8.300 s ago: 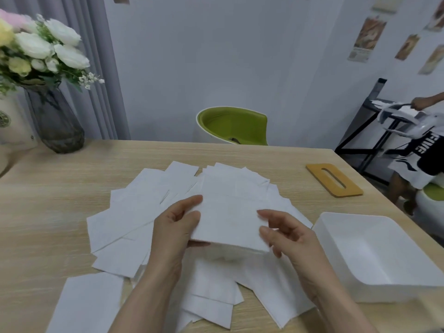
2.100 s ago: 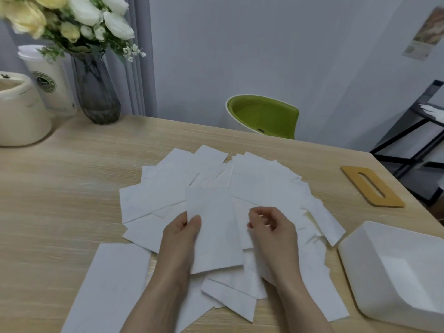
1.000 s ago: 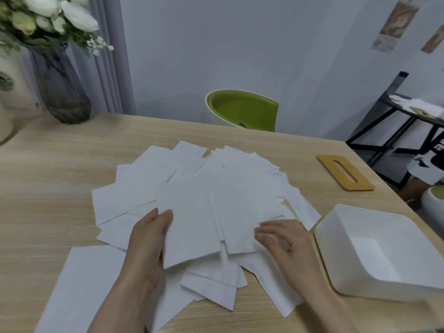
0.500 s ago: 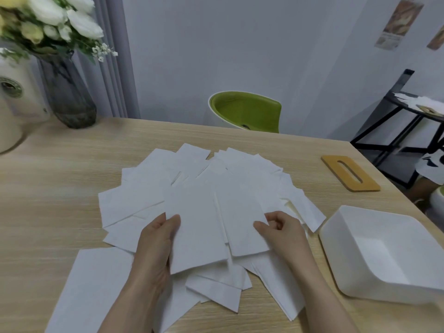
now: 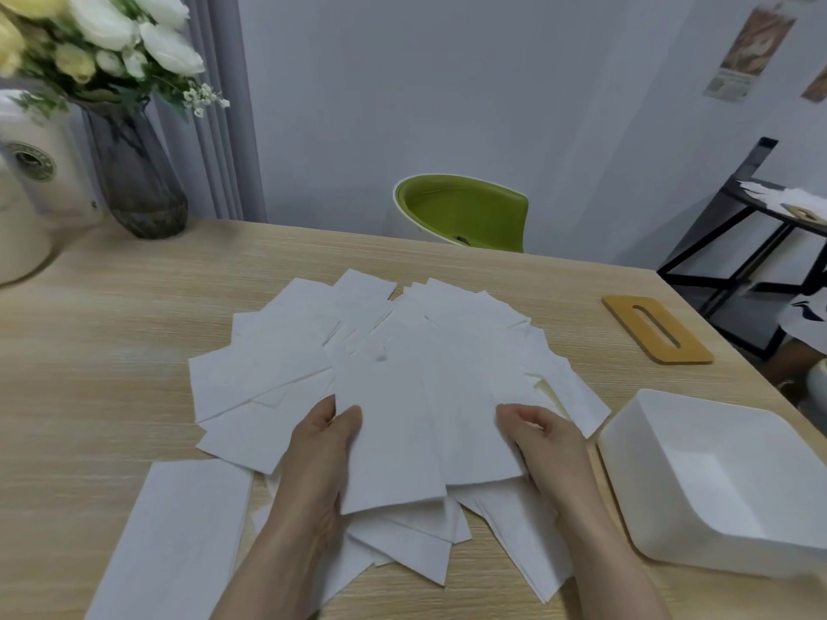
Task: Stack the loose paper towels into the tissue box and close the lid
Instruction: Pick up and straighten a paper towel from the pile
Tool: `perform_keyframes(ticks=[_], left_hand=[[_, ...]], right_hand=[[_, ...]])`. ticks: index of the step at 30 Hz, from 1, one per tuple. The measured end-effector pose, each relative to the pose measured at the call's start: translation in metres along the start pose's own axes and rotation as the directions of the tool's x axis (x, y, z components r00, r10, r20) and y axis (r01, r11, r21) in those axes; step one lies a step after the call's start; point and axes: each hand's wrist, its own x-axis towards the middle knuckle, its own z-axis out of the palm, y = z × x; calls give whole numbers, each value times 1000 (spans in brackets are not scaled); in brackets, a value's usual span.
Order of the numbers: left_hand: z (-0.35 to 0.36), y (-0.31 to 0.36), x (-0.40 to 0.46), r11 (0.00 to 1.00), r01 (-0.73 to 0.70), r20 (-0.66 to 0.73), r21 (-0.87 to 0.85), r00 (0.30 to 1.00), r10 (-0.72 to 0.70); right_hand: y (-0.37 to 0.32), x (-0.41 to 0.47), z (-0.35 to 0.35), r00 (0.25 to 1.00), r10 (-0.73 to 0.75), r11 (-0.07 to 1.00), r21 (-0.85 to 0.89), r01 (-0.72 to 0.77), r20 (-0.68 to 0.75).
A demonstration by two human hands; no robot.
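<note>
- The worktop (image 5: pixel 112 351) is pale wood grain and carries everything named below.
- The towels (image 5: pixel 402 351) are plain white rectangular sheets, fanned out over the middle of the worktop in overlapping layers; their long axes splay outward like spokes, from leftward through straight away from the person to rightward.
- One towel (image 5: pixel 174 543) lies apart at the near left, its long axis running from the near edge up and slightly to the right.
- The box (image 5: pixel 698 525) is a white open tub at the near right, just beside the fan; its inside shows only a bare white floor, and no towel is seen in it.
- The lid (image 5: pixel 655 328) is a flat tan wooden slab with a long slot, lying on the worktop beyond the box and apart from it, its long axis running diagonally from far left to near right.
- A dark glass vase (image 5: pixel 134 181) at the far left holds white and yellow flowers.
- The left hand (image 5: pixel 322 454) grips the left edge of the top sheets, thumb on top and fingers curled beneath.
- The right hand (image 5: pixel 546 440) is at the right edge of the same sheets with its fingers curled around that edge.
</note>
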Motion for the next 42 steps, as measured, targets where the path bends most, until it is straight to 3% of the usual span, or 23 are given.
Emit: perform_keyframes(ticks=[4,10,14,18,21,34,38,40,42], left_hand=[[0,-1,1,1000,13,-5,2,1000,-13],[-3,-3,4,1000,9,-21,-7,1000,-9],[-2,-4,6,998,43,-20,-43,999,-44],[2,-3,3,995,78,-60,-63,995,-82],[5,-2,2,996,56,-60,-63,996,-60],[7,-3,0,999,-50,-21,12,999,50],[12,-2,-2,995,-88,-45,-53,995,85],[16,-3,-3,989,-100,-66,-111,993,93],[20,-5,-5,983,-110,-77,-145,992,99]], right_hand=[[2,1,4,998,52,999,2,-52,47],[-7,4,-9,986,-93,994,36,98,-136],[-22,-11,-3,999,-42,979,201,40,4],[-25,-28,23,984,-52,961,276,3,172],[-22,-36,40,976,-59,955,296,-6,212],[-15,-41,57,966,-138,983,147,107,221],[-11,-45,57,964,-255,966,-25,257,68],[-11,-49,58,956,-283,955,-66,288,72],[-14,-53,61,955,-263,965,21,263,134]])
